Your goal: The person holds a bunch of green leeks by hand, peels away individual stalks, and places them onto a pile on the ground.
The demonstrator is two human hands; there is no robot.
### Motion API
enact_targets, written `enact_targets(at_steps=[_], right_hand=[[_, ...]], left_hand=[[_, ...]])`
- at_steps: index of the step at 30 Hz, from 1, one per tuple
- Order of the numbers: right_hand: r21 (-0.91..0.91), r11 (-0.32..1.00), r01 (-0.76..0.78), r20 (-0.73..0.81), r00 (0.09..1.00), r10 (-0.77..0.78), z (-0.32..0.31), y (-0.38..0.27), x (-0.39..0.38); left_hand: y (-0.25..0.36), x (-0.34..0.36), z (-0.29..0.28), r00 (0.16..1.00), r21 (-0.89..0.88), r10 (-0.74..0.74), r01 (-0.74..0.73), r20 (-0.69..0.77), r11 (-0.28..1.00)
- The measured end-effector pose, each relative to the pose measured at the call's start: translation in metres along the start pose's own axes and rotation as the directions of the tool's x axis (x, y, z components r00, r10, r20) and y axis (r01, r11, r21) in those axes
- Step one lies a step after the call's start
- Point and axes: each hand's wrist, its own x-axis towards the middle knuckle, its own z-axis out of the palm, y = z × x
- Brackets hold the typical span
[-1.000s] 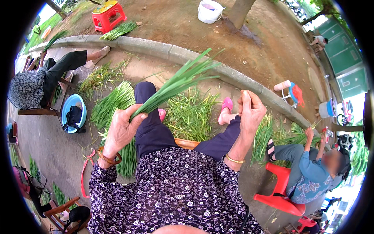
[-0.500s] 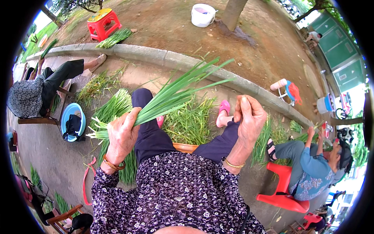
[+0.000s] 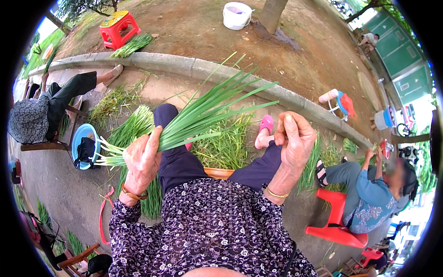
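A: Where's the bunch?

B: The bunch [image 3: 203,117] is in the left hand [image 3: 142,154], which grips it low, near the white ends. Those poke out to the left of that hand; the green leaves fan out between the hands, up and away from the body.

A: And the right hand [image 3: 297,138]?

B: It's raised well apart from the left, touching no part of the bunch, thumb and fingertips drawn together. I can't tell whether a thin strand is pinched there.

A: What could go wrong?

B: I'd watch the grip. One hand alone carries everything, and the leaves spread wide past its thumb. If the fingers ease off, stems could slide out and drop among the scraps [image 3: 224,145] below, between the hands. Those lie tangled, so a lost stem would probably be hard to find.

A: Would squeezing harder help?

B: Perhaps, but too firm a thumb might crease or bruise the leaves.

A: Anything on the other side?

B: The pile [image 3: 131,127] lies just beyond the left hand. If that wrist sags, the white ends could snag there and mix in. They look uneven, too; a loose hold could stagger them further.
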Motion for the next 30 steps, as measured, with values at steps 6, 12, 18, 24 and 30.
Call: enact_targets(at_steps=[6, 12, 18, 24, 30], right_hand=[[0.013, 1.000, -0.005, 0.006, 1.000, 0.005, -0.001, 0.001, 0.001], [0.042, 0.999, -0.020, -0.004, 1.000, 0.020, -0.002, 0.000, 0.000], [0.140, 0.990, -0.022, 0.037, 0.999, 0.017, -0.005, -0.004, -0.001], [0.195, 0.980, -0.031, 0.172, 0.985, -0.003, 0.001, -0.017, -0.004], [0.169, 0.947, -0.273, 0.273, 0.936, 0.221, 0.005, -0.013, 0.001]], left_hand=[[-0.004, 0.000, 0.004, 0.993, 0.030, 0.079, -0.077, -0.091, 0.997], [-0.004, 0.000, 0.005, 0.992, 0.065, 0.095, -0.089, -0.088, 0.994], [-0.004, -0.002, 0.004, 0.991, 0.090, 0.113, -0.107, -0.066, 0.990], [-0.003, 0.000, 0.004, 0.984, 0.127, 0.176, -0.171, -0.034, 0.977], [-0.003, 0.001, 0.003, 0.965, 0.170, 0.261, -0.261, 0.024, 0.950]])
